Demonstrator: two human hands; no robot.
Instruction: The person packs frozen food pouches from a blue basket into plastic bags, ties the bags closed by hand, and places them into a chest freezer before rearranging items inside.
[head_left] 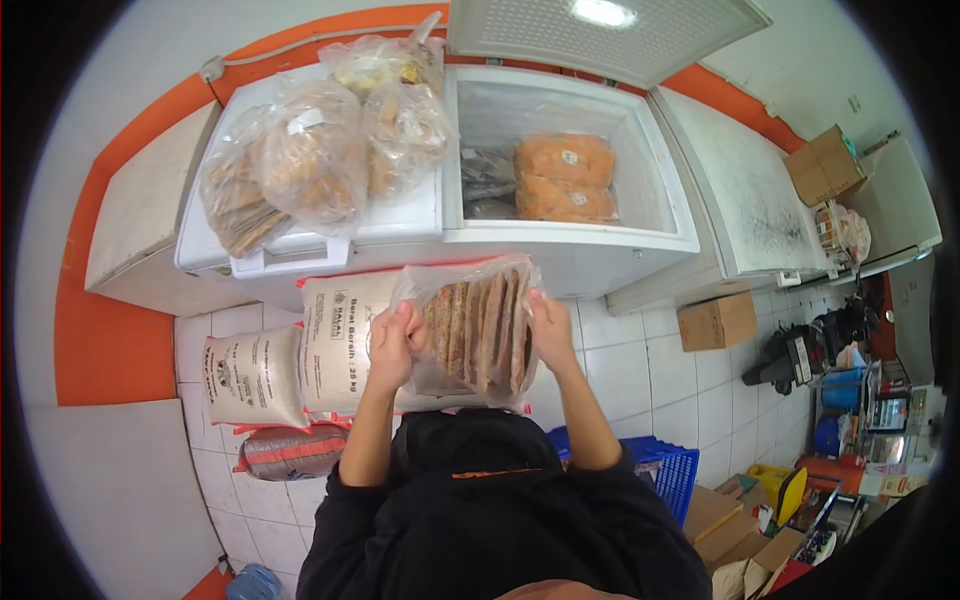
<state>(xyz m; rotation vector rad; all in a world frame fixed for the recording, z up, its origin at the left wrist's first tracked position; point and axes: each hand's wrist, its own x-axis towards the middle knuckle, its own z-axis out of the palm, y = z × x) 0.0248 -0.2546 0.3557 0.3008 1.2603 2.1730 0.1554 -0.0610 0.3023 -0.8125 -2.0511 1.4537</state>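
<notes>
A clear plastic bag (480, 335) of several flat, brown, speckled slabs hangs in front of my body, the slabs standing on edge side by side. My left hand (398, 343) is closed in a fist on the bag's left side. On the opposite side, my right hand (548, 328) grips the bag's edge, thumb towards me. Just beyond the bag stands an open chest freezer (570, 238). Inside it lie orange packs (565, 177) with white labels, beside dark bagged items (487, 175). What the slabs are, I cannot make out.
Several filled plastic bags (315, 155) lie on the freezer's closed left lid. White sacks (255, 375) and a reddish sack (290, 452) rest on the tiled floor at left. A cardboard box (717, 322), blue crate (680, 480) and parked motorbike (800, 350) are at right.
</notes>
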